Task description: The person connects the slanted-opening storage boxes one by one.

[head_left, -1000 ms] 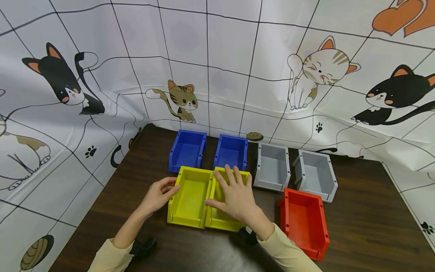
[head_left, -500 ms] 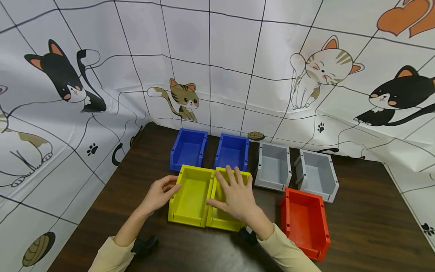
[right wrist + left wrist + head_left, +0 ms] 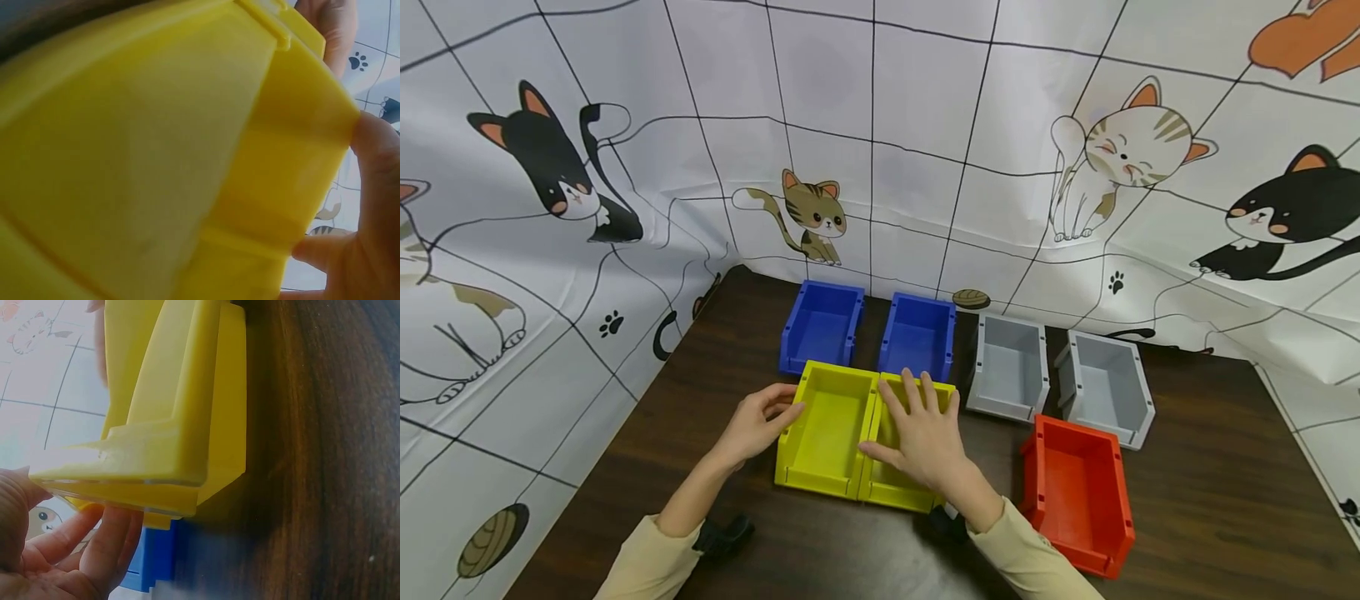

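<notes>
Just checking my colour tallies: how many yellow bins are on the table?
2: the left yellow bin, at the left hand, and the right yellow bin beside it, partly covered by the right hand. Any nested beneath would be hidden.

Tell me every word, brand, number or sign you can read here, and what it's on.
No readable text anywhere.
Yellow bins, blue bins, grey bins, red bin: no lettering visible.
Wall sheet: only pictures, such as cats, paw prints and orange hearts.
Dark band at the right wrist: pale patch, too small to tell if printed.
</notes>
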The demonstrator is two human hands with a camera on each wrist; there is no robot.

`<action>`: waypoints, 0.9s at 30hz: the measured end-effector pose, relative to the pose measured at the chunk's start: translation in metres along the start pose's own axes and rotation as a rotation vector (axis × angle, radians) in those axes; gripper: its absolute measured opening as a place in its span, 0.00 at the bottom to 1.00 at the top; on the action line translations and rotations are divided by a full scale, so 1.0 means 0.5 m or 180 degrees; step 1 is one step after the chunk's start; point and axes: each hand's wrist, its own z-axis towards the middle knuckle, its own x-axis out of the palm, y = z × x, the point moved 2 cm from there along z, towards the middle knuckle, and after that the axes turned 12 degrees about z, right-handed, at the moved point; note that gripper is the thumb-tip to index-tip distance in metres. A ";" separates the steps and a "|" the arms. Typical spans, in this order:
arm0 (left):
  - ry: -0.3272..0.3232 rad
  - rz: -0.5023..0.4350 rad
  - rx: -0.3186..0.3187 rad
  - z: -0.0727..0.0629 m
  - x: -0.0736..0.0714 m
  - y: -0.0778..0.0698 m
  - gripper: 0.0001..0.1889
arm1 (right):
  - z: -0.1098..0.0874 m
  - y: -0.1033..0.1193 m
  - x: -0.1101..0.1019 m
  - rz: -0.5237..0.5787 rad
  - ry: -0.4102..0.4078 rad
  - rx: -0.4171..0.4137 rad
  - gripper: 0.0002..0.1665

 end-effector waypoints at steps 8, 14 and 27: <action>-0.0023 0.0093 0.0034 -0.011 -0.009 -0.031 0.19 | 0.002 -0.003 0.008 -0.0061 0.0032 -0.0010 0.52; 0.0008 0.0037 -0.0021 0.002 0.000 0.004 0.20 | 0.003 -0.001 -0.003 0.0015 0.0128 0.0002 0.53; -0.0003 -0.0046 -0.0129 0.009 0.006 0.024 0.20 | 0.003 -0.032 -0.054 0.0602 -0.0390 -0.0125 0.43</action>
